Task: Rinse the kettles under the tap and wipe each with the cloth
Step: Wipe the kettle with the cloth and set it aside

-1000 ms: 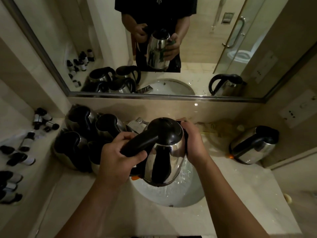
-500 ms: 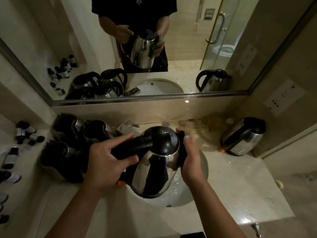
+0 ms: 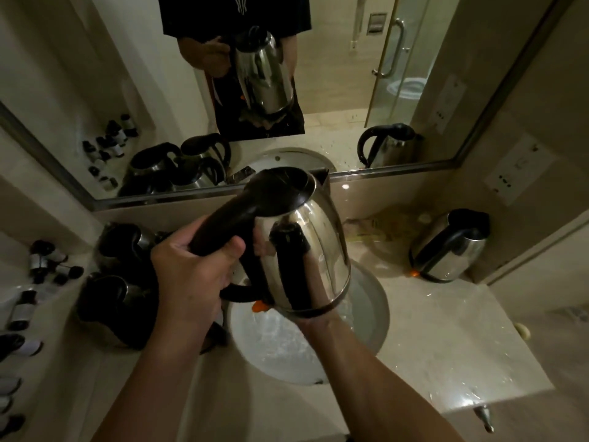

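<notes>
I hold a shiny steel kettle (image 3: 306,250) with a black lid and handle, tilted above the round white sink (image 3: 366,314). My left hand (image 3: 191,272) grips the black handle near its top. My right hand (image 3: 318,319) is under the kettle's base and mostly hidden by it. The mirror shows that hand holding a bunched cloth (image 3: 261,118) against the base. The tap is hidden behind the kettle.
Several more kettles (image 3: 118,301) crowd the counter left of the sink. One kettle (image 3: 449,247) stands alone at the back right. Small dark bottles (image 3: 47,260) line the left ledge. The wet stone counter (image 3: 446,346) ends at a front right corner.
The kettle has been lifted and tipped more upright, showing its side. My right hand moved from beside the lid down to under the base. My left hand kept its grip on the handle.
</notes>
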